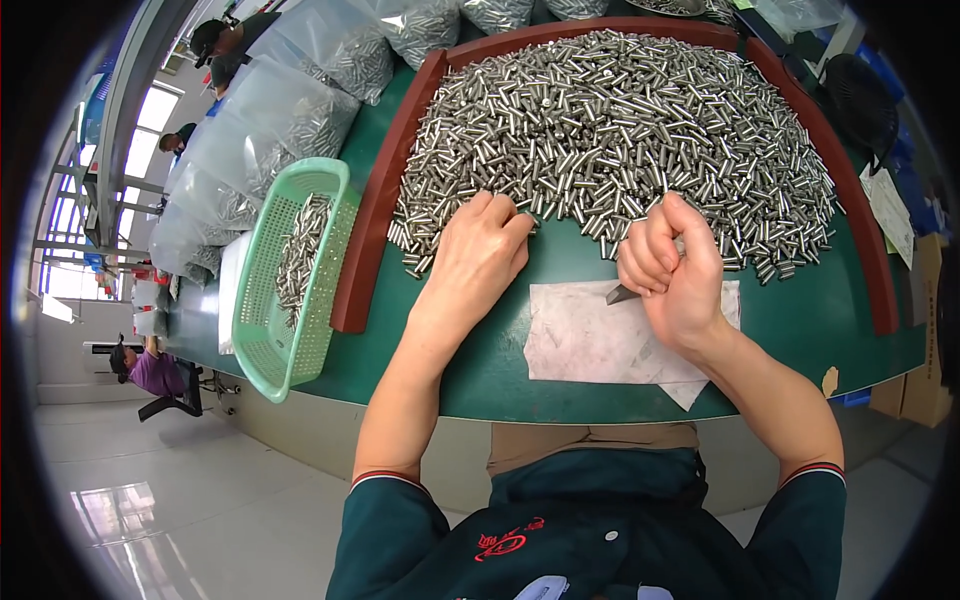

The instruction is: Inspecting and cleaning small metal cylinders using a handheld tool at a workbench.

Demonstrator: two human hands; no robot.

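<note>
A broad heap of short shiny metal pins point(620, 130) covers the far part of the green table point(480, 375). At the heap's near edge my left hand point(472, 252) is closed, knuckles up, its fingertips curled down among the pins; what they pinch is hidden. To the right, my right hand point(675, 268) is closed in a fist, thumb side up, above a white cloth point(580, 340). From under its fingers juts the angled end of a dark grey tool point(621, 295); the rest of it is hidden in the fist. The cloth lies flat, with smudges on it.
A dark red wooden frame point(385, 200) borders the heap on three sides. Left of it stands a light green basket point(262, 350) partly filled with pins. Clear bags point(320, 115) of pins line the far left. A black fan point(858, 105) stands at the right; people work in the background.
</note>
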